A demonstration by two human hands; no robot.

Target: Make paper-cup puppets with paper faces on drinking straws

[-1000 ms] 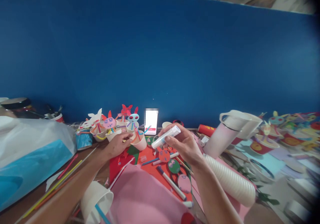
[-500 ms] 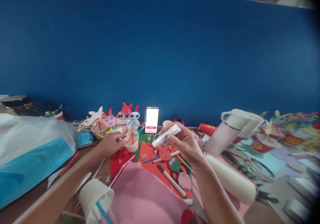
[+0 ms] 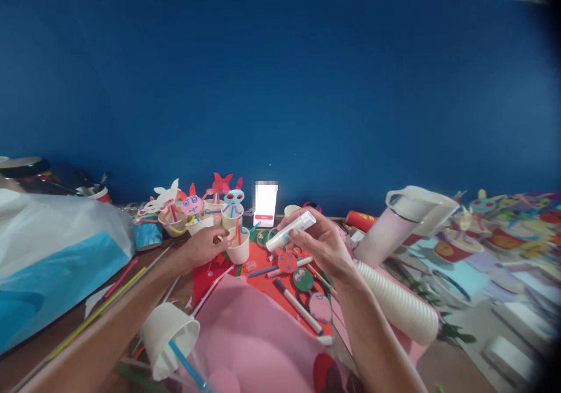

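My right hand (image 3: 322, 244) pinches a capped white glue stick (image 3: 290, 232) between thumb and fingers, tilted above the red paper. My left hand (image 3: 208, 247) has its fingers curled at the left side of a white paper cup (image 3: 238, 254), which holds short bent coloured sticks. Its fingertips meet the cup's edge, partly hidden. Behind the cup stand more cups with paper faces on sticks, among them a light-blue face (image 3: 234, 197) and a pink face (image 3: 191, 204). Under my right hand lie an orange paper face (image 3: 287, 262) and a green one (image 3: 303, 279).
Pink paper (image 3: 249, 328) spreads in front, with a tipped cup (image 3: 169, 337) at its left. A lit phone (image 3: 265, 206) stands by the blue wall. To the right are a stack of cups (image 3: 401, 305) and a white-lidded bottle (image 3: 385, 229). A plastic bag (image 3: 65, 264) lies left.
My left hand has shifted slightly right, and the paper cup beside it has moved right too and stands more upright. My right hand still holds the glue stick in nearly the same place.
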